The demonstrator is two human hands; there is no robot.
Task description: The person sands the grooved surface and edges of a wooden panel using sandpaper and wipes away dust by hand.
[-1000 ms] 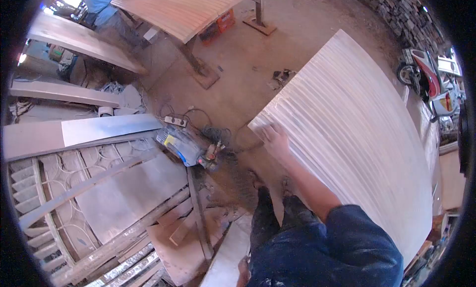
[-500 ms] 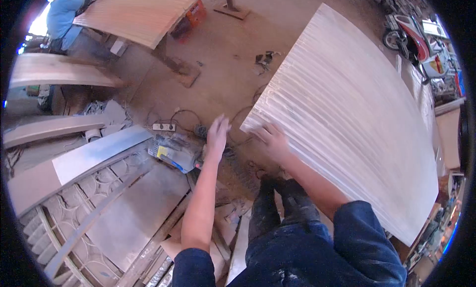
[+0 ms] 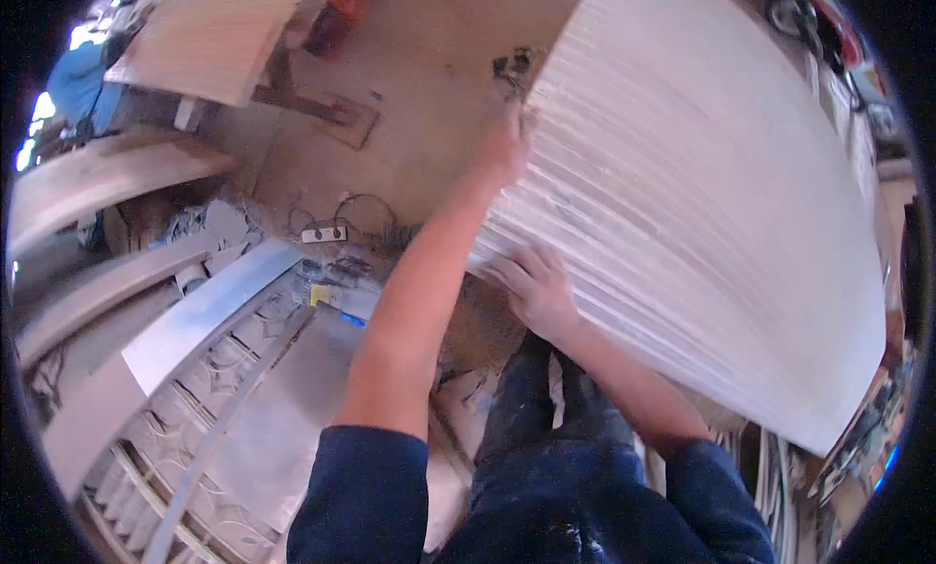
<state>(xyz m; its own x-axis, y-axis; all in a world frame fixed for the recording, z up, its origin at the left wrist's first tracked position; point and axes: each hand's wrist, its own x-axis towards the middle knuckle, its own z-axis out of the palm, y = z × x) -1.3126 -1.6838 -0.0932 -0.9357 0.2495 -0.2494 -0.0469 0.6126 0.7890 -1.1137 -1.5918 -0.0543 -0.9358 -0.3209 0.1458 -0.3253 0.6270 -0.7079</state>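
Note:
A large pale panel with a ribbed surface fills the right side of the head view, one corner pointing toward me. Along its left edge, my left hand is closed around the rim, its fingertips slightly blurred. Near the closest corner, my right hand grips the lower edge with its fingers bent over the top face. Whatever lies under the panel there is hidden.
A power strip with cables lies on the floor. Left of me are a long board and a grey sheet. At the upper left, a person in a blue shirt stands by another ribbed panel. A motorbike stands upper right.
My left hand has moved forward and right from open air onto the panel's left edge. My right hand stays near the corner. The whole view has shifted slightly.

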